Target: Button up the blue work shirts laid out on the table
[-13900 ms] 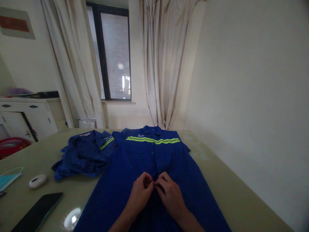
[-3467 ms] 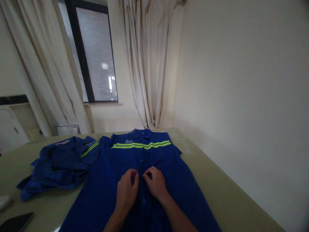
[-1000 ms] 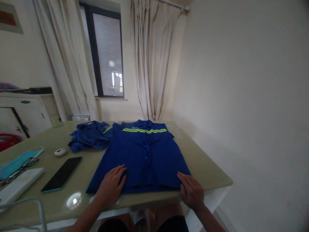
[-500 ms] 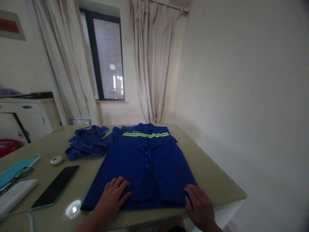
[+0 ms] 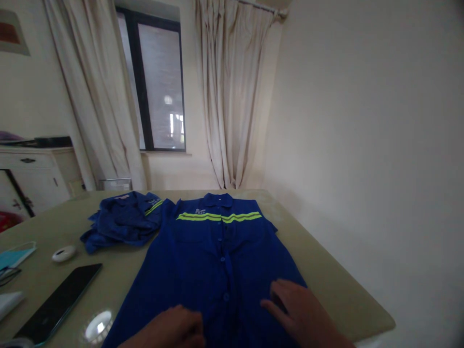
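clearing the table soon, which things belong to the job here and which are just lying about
Job in hand:
spread-out shirt, near left hand and right hand

Apparently just lying about:
crumpled shirt
phone
face mask
glasses

The view's bottom edge crops the left hand (image 5: 176, 326) and blue shirt (image 5: 199, 275), whose chest lettering (image 5: 200, 211) is unreadably small.
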Demonstrator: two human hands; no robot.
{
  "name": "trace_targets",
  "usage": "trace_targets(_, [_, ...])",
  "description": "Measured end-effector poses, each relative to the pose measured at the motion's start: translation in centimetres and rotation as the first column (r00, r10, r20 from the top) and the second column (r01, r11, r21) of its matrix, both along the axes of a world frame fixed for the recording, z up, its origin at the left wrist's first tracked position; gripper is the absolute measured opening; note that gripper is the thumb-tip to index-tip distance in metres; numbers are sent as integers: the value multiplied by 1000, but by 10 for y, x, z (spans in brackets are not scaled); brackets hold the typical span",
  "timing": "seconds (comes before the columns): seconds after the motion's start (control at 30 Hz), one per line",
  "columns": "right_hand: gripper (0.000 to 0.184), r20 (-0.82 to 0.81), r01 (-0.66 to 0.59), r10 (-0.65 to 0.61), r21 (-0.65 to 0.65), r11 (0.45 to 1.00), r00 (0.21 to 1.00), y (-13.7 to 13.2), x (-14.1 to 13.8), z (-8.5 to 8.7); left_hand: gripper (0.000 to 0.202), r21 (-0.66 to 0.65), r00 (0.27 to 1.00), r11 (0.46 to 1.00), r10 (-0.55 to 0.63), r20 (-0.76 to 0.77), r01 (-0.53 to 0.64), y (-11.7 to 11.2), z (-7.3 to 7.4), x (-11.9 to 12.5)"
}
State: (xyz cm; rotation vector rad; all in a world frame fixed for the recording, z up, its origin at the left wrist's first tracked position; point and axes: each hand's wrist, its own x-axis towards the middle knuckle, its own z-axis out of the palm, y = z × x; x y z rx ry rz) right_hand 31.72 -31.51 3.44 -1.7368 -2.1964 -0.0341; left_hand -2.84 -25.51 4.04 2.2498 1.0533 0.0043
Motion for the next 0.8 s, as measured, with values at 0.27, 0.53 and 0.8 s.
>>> trace_targets(0.27, [28,-279,246,-263,-94,965,924,163,-116,2,28,294,900,851,417,124,-435,130,-6,97])
trace_targets(0.53, [18,-737,152,-128,-34,988,664,183,-81,-51,17,311,825,768,553,120,-560,140,-35,112])
trace_targets(0.8, [26,-478,218,-202,-24,976,855,186,-92,-43,14,329,846,782,512,147,-530,144,-43,109])
